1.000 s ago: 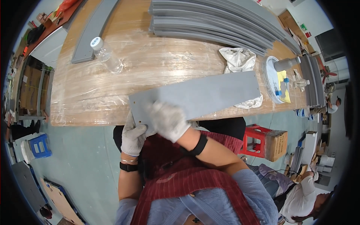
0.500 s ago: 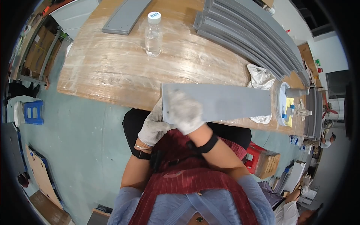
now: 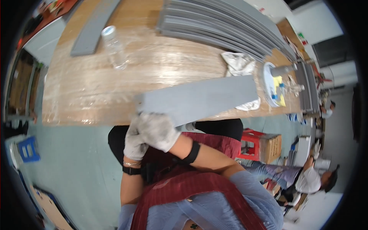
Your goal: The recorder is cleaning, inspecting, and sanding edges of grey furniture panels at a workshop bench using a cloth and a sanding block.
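A long flat grey panel (image 3: 203, 96) lies slanted over the near edge of the table, its left end towards me. My left hand (image 3: 134, 142), in a whitish work glove, is closed on the panel's near left corner. Over that same corner, my gloved right hand (image 3: 158, 131) is bent and closed, pressed close against the left one. Its fingertips are hidden, so whatever it may hold cannot be made out. The panel's far right end rests by a crumpled white cloth (image 3: 250, 105).
The wrapped table (image 3: 84, 99) carries a clear bottle (image 3: 115, 50), a single grey panel (image 3: 92, 34) and a stack of grey panels (image 3: 214, 27). At right are a round white tray (image 3: 269, 86) and another white cloth (image 3: 238, 63). A red stool (image 3: 249, 145) and a co-worker (image 3: 306, 178) are beyond.
My right hand has slid from the panel's face down to its near left corner, beside my left hand. The panel is tilted more, and the view has shifted.
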Available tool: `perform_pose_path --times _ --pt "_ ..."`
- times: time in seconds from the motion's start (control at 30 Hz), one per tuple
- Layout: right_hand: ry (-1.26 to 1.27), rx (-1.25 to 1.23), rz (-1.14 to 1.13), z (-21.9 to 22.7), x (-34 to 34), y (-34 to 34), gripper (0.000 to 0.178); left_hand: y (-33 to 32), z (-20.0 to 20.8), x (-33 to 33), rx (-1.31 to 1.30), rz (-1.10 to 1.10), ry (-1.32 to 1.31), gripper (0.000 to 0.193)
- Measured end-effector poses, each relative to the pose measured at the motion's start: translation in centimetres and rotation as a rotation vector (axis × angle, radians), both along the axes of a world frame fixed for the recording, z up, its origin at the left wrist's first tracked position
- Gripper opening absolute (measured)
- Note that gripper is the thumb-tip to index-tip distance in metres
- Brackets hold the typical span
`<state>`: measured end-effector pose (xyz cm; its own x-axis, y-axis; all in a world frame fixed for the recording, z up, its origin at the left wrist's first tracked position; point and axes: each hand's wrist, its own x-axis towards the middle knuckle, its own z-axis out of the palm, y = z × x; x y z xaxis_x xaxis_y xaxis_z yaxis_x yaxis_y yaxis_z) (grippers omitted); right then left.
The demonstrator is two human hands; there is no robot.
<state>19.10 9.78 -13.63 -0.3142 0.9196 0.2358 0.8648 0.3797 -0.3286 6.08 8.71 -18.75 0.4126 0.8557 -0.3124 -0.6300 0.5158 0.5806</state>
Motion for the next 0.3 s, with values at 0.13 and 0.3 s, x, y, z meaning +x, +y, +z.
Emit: perform_pose_path --times 0.13,0.3 --pt "0.007 0.029 -0.157 -0.4 4.4 -2.1 0.028 0.6 1.4 1.0 0.039 -0.077 -0.02 0.09" --pt "-0.278 -0.156 -0.644 -2.3 19.9 -6.7 0.044 0.9 2.6 2.8 0.0 -0.09 -0.02 0.093"
